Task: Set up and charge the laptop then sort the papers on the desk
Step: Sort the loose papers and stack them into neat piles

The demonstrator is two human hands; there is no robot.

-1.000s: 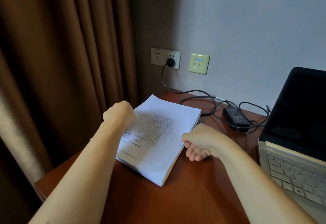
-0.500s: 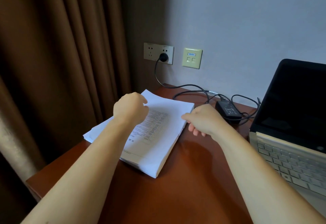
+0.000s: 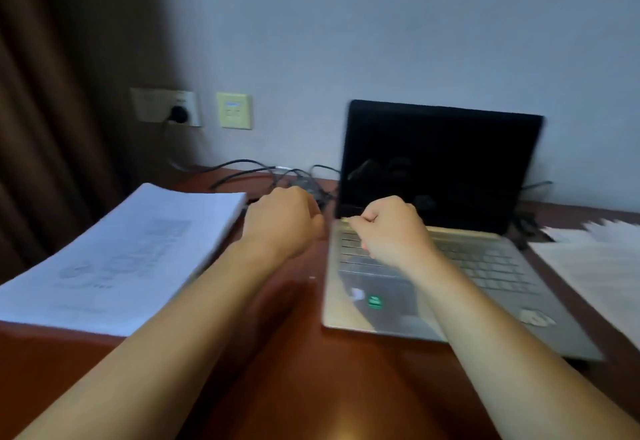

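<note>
An open silver laptop [image 3: 485, 266] with a dark screen stands on the brown desk [image 3: 294, 387]. A thick stack of printed papers [image 3: 138, 249] lies at its left. More loose white sheets [image 3: 602, 266] lie at its right. My left hand [image 3: 280, 221] hovers between the stack and the laptop, fingers curled under, holding nothing. My right hand [image 3: 391, 228] is above the left side of the keyboard, also curled and empty. The black charger cable [image 3: 242, 162] runs from a plug in the wall socket [image 3: 178, 114] to behind the laptop. The whole frame is blurred.
A brown curtain [image 3: 52, 128] hangs at the left, close to the desk corner. A pale yellow wall plate [image 3: 233, 110] sits beside the socket. The charger brick [image 3: 308, 183] and tangled cable lie behind my left hand.
Both hands have left the paper stack and moved right toward the laptop. The view has swung right, so the whole laptop and the sheets beyond it now show.
</note>
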